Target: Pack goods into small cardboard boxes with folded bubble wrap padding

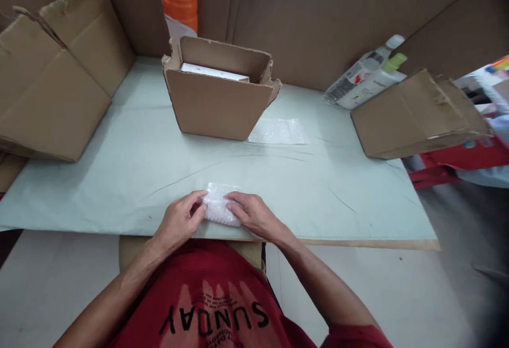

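A small bubble wrap pouch (222,212) lies on the pale green table covering near its front edge. At its left edge, my left hand (183,214) pinches it between thumb and fingers. My right hand (254,212) grips the pouch from the right, thumb and index finger resting on its upper face. Whether anything is inside the pouch I cannot tell. Beyond my hands, another flat piece of bubble wrap (278,131) lies partly behind an open cardboard box (217,104) that has white flat items inside.
A large cardboard box (51,83) stands at the left, a smaller cardboard box (413,114) at the right edge. Two bottles, one clear (366,67) and one white with a green cap (374,87), lean against the back wall. An orange bottle (180,0) stands behind the middle box.
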Demonstrator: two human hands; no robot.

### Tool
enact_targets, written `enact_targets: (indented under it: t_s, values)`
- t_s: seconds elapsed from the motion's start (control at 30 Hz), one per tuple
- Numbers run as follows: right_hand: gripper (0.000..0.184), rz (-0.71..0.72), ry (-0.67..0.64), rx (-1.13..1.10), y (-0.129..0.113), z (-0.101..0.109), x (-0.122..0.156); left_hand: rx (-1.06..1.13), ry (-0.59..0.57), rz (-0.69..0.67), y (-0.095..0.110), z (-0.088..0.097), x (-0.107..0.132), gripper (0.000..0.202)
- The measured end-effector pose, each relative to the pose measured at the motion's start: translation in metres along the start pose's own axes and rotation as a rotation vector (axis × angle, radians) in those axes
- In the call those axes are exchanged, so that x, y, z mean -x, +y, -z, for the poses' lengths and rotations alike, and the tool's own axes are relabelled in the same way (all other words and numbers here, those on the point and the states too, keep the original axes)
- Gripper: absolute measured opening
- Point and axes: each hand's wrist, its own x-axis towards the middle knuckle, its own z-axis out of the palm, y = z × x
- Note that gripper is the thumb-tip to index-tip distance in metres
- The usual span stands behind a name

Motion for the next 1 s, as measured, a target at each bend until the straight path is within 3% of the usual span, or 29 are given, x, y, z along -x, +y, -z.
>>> enact_targets:
  t_s: [0.1, 0.2, 0.33, 0.43, 0.53, 0.6, 0.7, 0.83, 0.93, 1.0]
  values:
    - [0.033, 0.016, 0.206, 0.299, 0.003, -0.006, -0.007, -0.164, 0.085, -0.022, 0.004, -0.008, -0.010, 0.028]
    - [0.047, 0.088, 0.251, 0.409, 0.007, -0.014, -0.012, -0.321, 0.126, -0.002, 0.008, -0.015, -0.016, 0.025]
    - [0.028, 0.168, 0.271, 0.293, 0.011, -0.028, -0.009, -0.324, 0.135, 0.036, 0.010, -0.017, -0.014, 0.027]
    - [0.020, 0.120, 0.297, 0.044, 0.011, -0.035, -0.003, -0.116, 0.152, 0.078, 0.008, -0.014, -0.008, 0.033]
    - [0.028, -0.025, 0.382, -0.320, 0.007, -0.039, 0.002, 0.264, 0.160, 0.171, 0.010, -0.012, -0.001, 0.052]
    - [0.040, -0.065, 0.482, -0.549, 0.002, -0.043, 0.004, 0.539, 0.090, 0.216, 0.014, -0.014, 0.002, 0.060]
    - [0.051, -0.033, 0.507, -0.693, -0.004, -0.047, 0.007, 0.765, -0.054, 0.254, 0.022, -0.017, 0.004, 0.048]
    - [0.059, 0.037, 0.395, -0.601, -0.002, -0.037, 0.014, 0.594, 0.036, 0.259, 0.029, -0.013, 0.000, 0.027]
    - [0.080, 0.135, 0.308, -0.494, -0.001, -0.017, 0.015, 0.280, 0.003, 0.099, 0.033, -0.005, -0.004, 0.016]
    - [0.065, 0.173, 0.199, -0.402, -0.004, -0.006, 0.013, 0.136, -0.044, -0.032, 0.036, 0.000, -0.008, 0.013]
